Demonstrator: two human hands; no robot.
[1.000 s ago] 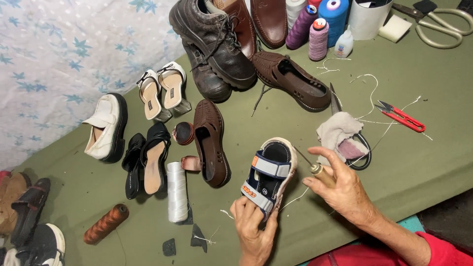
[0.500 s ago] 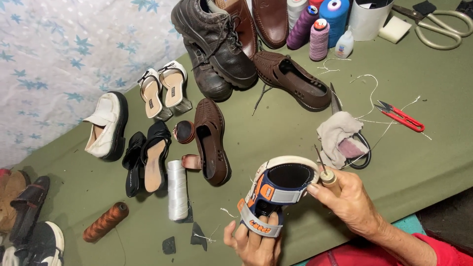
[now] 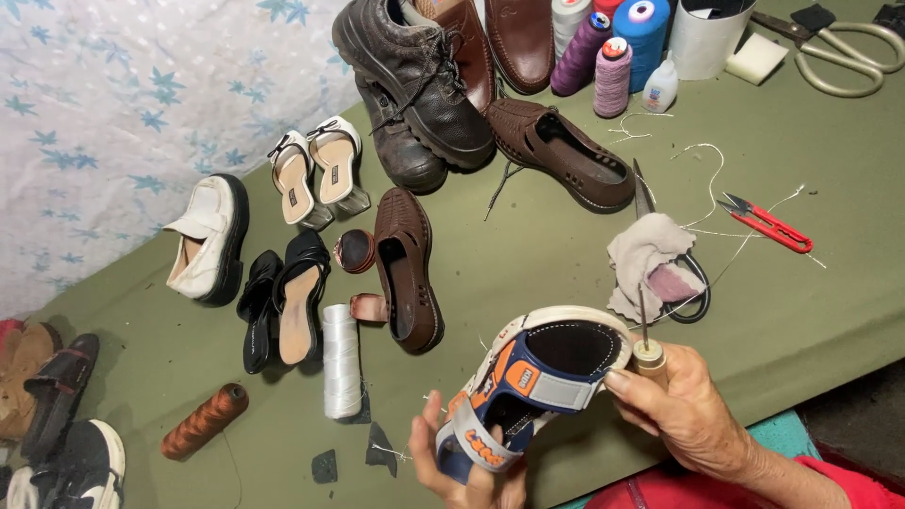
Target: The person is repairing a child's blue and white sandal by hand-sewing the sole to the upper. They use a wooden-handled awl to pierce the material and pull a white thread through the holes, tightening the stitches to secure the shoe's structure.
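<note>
In the head view, the left hand [image 3: 467,467] cups the toe end of a small child's sandal [image 3: 533,382] from below, fingers curled up around its blue and orange strap, so the sandal is held tilted above the green table [image 3: 801,311] with its white sole rim turned toward the camera. The right hand [image 3: 688,415] closes on the sandal's heel end, thumb pressed on the grey strap, and the same hand pinches a sewing awl [image 3: 646,351] with a round wooden handle, its thin needle pointing straight up just past the heel; whether the needle touches the sole is hard to tell from this angle. Just beyond the awl lies a crumpled beige rag [image 3: 646,259] on top of a dark loop, and further out from the right hand sit red thread snips [image 3: 768,224] amid loose white thread. To the left of the held sandal stands a white thread spool [image 3: 341,358], with a brown woven shoe [image 3: 405,269] beside it and a rust-coloured spool [image 3: 203,421] further left. Well beyond the grip, a second brown woven shoe [image 3: 566,155] and dark lace-up boots [image 3: 415,80] rest near upright thread cones [image 3: 622,47].
</note>
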